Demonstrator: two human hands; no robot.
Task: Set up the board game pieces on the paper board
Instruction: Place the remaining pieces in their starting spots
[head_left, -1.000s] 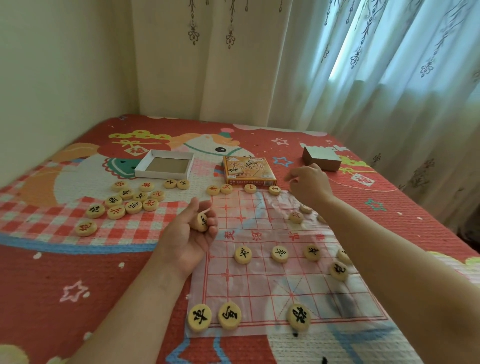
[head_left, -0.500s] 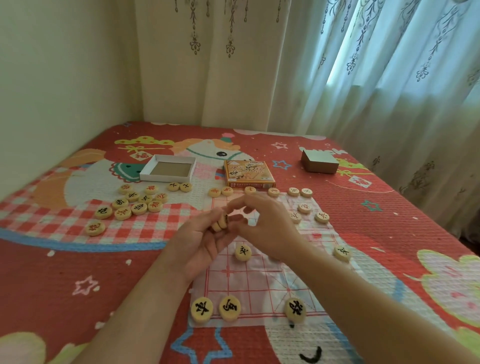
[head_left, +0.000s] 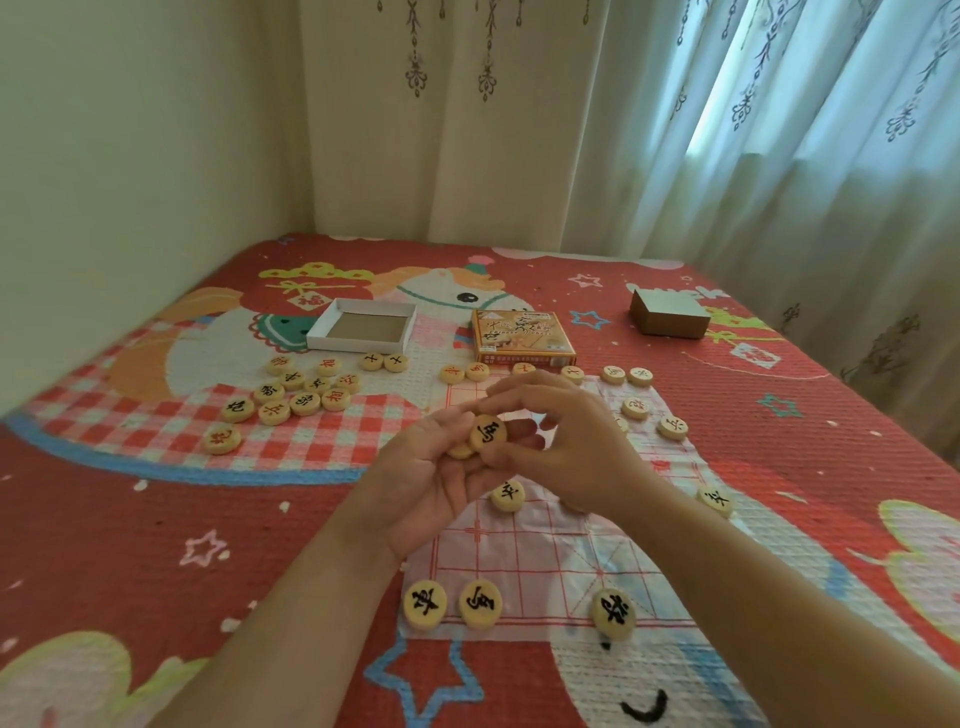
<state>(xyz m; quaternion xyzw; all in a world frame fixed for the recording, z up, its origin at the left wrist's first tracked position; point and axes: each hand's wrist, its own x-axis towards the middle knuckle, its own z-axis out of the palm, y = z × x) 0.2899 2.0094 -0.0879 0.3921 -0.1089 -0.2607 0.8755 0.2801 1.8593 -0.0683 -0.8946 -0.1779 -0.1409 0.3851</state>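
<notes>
A thin paper board (head_left: 550, 551) with a red grid lies on the bed. Above its middle my left hand (head_left: 426, 483) cups two round wooden pieces, palm up. My right hand (head_left: 561, 441) pinches the upper one, a black-lettered piece (head_left: 488, 433); the second piece (head_left: 460, 450) sits under it in my left fingers. Three black-lettered pieces (head_left: 480, 604) stand along the board's near edge. One more (head_left: 507, 495) sits just below my hands. Several pieces line the far edge (head_left: 573, 374) and the right side (head_left: 674, 427).
A loose pile of pieces (head_left: 293, 397) lies on the checked patch at the left. Behind it stand an open white box tray (head_left: 362, 326), the orange game box (head_left: 522, 338) and a grey box (head_left: 669, 313). Wall at left, curtains behind and right.
My right hand came back from the board's far right corner to my left hand and took hold of a piece there. The view shifted, and the piece now shows its black letter.
</notes>
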